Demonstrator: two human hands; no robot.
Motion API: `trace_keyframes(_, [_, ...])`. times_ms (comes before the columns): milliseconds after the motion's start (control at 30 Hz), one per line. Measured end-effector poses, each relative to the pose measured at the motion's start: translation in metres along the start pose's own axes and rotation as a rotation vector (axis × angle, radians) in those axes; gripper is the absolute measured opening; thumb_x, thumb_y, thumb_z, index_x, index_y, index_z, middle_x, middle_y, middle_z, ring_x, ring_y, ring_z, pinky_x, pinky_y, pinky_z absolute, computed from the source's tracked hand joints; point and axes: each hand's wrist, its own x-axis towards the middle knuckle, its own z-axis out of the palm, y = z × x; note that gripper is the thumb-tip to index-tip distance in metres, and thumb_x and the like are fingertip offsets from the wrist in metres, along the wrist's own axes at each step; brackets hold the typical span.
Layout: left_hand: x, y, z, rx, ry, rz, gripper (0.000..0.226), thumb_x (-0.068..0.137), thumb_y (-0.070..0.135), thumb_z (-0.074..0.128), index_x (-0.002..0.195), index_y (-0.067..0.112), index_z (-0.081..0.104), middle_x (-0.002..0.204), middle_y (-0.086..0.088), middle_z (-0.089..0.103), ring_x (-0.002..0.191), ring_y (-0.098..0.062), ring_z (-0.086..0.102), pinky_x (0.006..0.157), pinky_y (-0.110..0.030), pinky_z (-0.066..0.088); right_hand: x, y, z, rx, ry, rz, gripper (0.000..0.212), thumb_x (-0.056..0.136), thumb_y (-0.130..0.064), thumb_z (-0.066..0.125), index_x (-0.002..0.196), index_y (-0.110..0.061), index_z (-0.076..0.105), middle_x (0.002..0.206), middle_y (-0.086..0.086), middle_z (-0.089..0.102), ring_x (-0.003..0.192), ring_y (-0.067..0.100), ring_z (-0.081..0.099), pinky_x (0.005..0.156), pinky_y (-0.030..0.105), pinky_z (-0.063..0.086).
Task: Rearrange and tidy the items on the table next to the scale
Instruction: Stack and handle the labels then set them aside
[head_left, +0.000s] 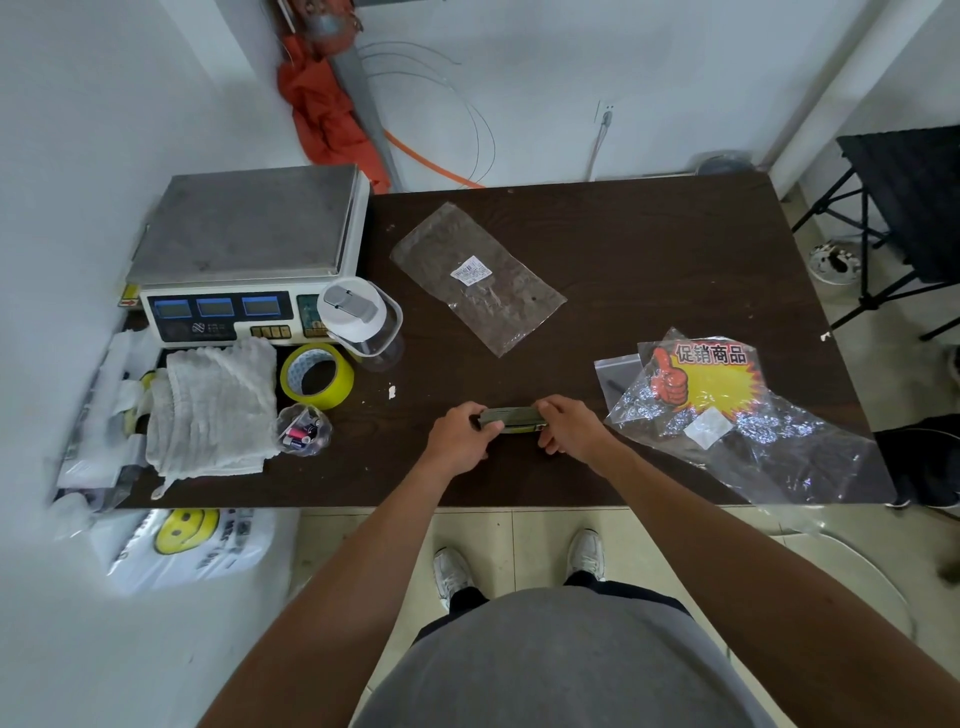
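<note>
A small flat olive-green object (511, 415) lies at the front middle of the dark table (649, 249). My left hand (462, 439) grips its left end and my right hand (569, 423) grips its right end. The scale (249, 249) stands at the table's far left. In front of it sit a clear jug with a white lid (358, 317), a yellow tape roll (318, 375), a folded white cloth (215, 410) and a small clear bag of batteries (303, 431). A clear plastic bag with a label (475, 278) lies mid-table. A crinkled bag with a red-yellow promo sticker (717, 400) lies right.
White plastic bags (109, 410) hang over the table's left edge, and a smiley-face bag (182, 545) sits on the floor below. A black folding stand (909, 208) is at the far right. An orange cloth (322, 114) and a pipe stand behind the scale.
</note>
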Motion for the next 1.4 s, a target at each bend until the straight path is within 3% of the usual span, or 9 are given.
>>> trace_keyframes(133, [0.002, 0.003, -0.001, -0.014, -0.009, -0.031, 0.033, 0.095, 0.038, 0.065, 0.126, 0.027, 0.059, 0.102, 0.004, 0.072, 0.072, -0.008, 0.073, 0.073, -0.026, 0.057, -0.004, 0.006, -0.001, -0.145, -0.055, -0.051, 0.029, 0.098, -0.039, 0.059, 0.122, -0.027, 0.05, 0.091, 0.004, 0.069, 0.073, 0.015, 0.067, 0.067, 0.029, 0.055])
trace_keyframes(333, [-0.003, 0.006, -0.003, -0.012, -0.009, -0.006, 0.035, 0.095, 0.035, 0.066, 0.128, 0.026, 0.057, 0.105, 0.004, 0.072, 0.074, -0.006, 0.073, 0.06, -0.016, 0.048, -0.012, 0.01, -0.001, -0.552, 0.085, -0.199, 0.032, 0.097, -0.04, 0.057, 0.126, -0.027, 0.052, 0.102, 0.002, 0.068, 0.083, 0.021, 0.065, 0.067, 0.035, 0.052])
trace_keyframes(500, [-0.006, -0.002, -0.002, 0.162, -0.004, 0.094, 0.046, 0.087, 0.038, 0.072, 0.128, 0.025, 0.055, 0.108, 0.004, 0.072, 0.096, -0.016, 0.07, 0.089, -0.039, 0.057, -0.015, 0.008, -0.005, -0.588, 0.089, -0.281, 0.032, 0.093, -0.044, 0.063, 0.121, -0.028, 0.057, 0.113, -0.003, 0.049, 0.089, 0.016, 0.061, 0.076, 0.035, 0.056])
trace_keyframes(633, [-0.007, 0.001, -0.004, 0.296, 0.048, 0.126, 0.056, 0.087, 0.036, 0.074, 0.136, 0.019, 0.052, 0.124, -0.001, 0.068, 0.112, -0.02, 0.065, 0.094, -0.039, 0.053, -0.019, -0.004, -0.009, -0.491, 0.12, -0.304, 0.032, 0.089, -0.047, 0.064, 0.111, -0.024, 0.057, 0.105, -0.002, 0.054, 0.09, 0.017, 0.06, 0.08, 0.038, 0.054])
trace_keyframes(767, [-0.01, 0.009, 0.001, 0.433, 0.106, 0.191, 0.075, 0.081, 0.046, 0.078, 0.142, 0.014, 0.046, 0.129, -0.006, 0.052, 0.119, -0.026, 0.056, 0.097, -0.039, 0.047, -0.029, -0.023, -0.007, -0.485, 0.198, -0.372, 0.027, 0.089, -0.047, 0.062, 0.093, -0.024, 0.049, 0.087, -0.007, 0.061, 0.075, 0.014, 0.06, 0.064, 0.032, 0.044])
trace_keyframes(967, [-0.018, 0.019, 0.013, 0.317, 0.227, 0.333, 0.092, 0.078, 0.04, 0.082, 0.15, 0.007, 0.035, 0.146, -0.009, 0.046, 0.134, -0.025, 0.045, 0.106, -0.04, 0.041, -0.038, -0.049, 0.0, -0.607, 0.271, -0.422, 0.032, 0.085, -0.051, 0.061, 0.09, -0.024, 0.045, 0.082, -0.005, 0.062, 0.072, 0.017, 0.06, 0.064, 0.032, 0.044])
trace_keyframes(1033, [-0.019, 0.019, 0.017, 0.226, 0.252, 0.38, 0.081, 0.079, 0.032, 0.082, 0.145, 0.008, 0.043, 0.142, -0.009, 0.053, 0.131, -0.024, 0.051, 0.106, -0.038, 0.043, -0.039, -0.054, 0.002, -0.631, 0.271, -0.412, 0.033, 0.085, -0.052, 0.06, 0.091, -0.023, 0.045, 0.081, -0.005, 0.061, 0.072, 0.018, 0.059, 0.064, 0.032, 0.043])
trace_keyframes(1167, [-0.021, 0.017, 0.02, 0.084, 0.299, 0.408, 0.036, 0.082, 0.026, 0.076, 0.114, 0.016, 0.063, 0.101, 0.0, 0.073, 0.095, -0.022, 0.07, 0.082, -0.04, 0.054, -0.042, -0.058, 0.003, -0.637, 0.28, -0.406, 0.035, 0.085, -0.053, 0.06, 0.092, -0.022, 0.044, 0.081, -0.004, 0.059, 0.07, 0.019, 0.056, 0.064, 0.031, 0.04])
trace_keyframes(1400, [-0.023, 0.012, 0.027, 0.004, 0.313, 0.408, 0.033, 0.082, 0.018, 0.073, 0.114, 0.013, 0.065, 0.096, -0.001, 0.075, 0.09, -0.02, 0.07, 0.078, -0.029, 0.051, -0.046, -0.054, 0.009, -0.69, 0.246, -0.397, 0.035, 0.089, -0.052, 0.059, 0.097, -0.021, 0.043, 0.084, -0.003, 0.058, 0.073, 0.018, 0.058, 0.064, 0.032, 0.043])
